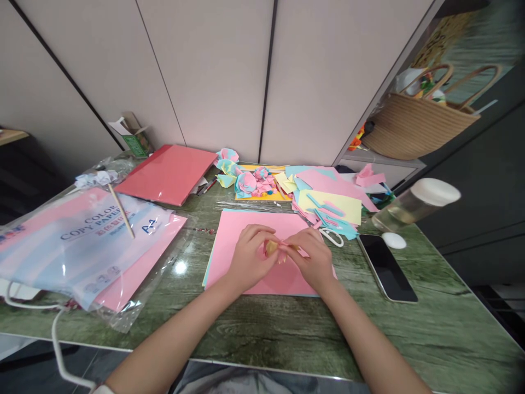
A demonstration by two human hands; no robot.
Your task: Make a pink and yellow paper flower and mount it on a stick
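Observation:
My left hand [251, 256] and my right hand [313, 256] meet over a stack of coloured paper [228, 227] with a pink sheet on top. Between their fingertips they pinch a small pink and yellow paper piece [282, 255], mostly hidden by the fingers. White-handled scissors [333, 237] lie just beyond my right hand, their blades partly covered. Behind the stack, crumpled paper flowers [246, 184] in pink, blue and yellow sit on and beside a yellow sheet [243, 197]. Thin wires [252, 206] lie in front of them.
At the left are a plastic pack of A4 colour copy paper [98, 230], a wooden stick [121, 210] and a red folder [164, 174]. Paper scraps [334, 205], a phone [388, 268] and a white-lidded bottle [414, 205] occupy the right. A woven bag [418, 123] stands on a shelf.

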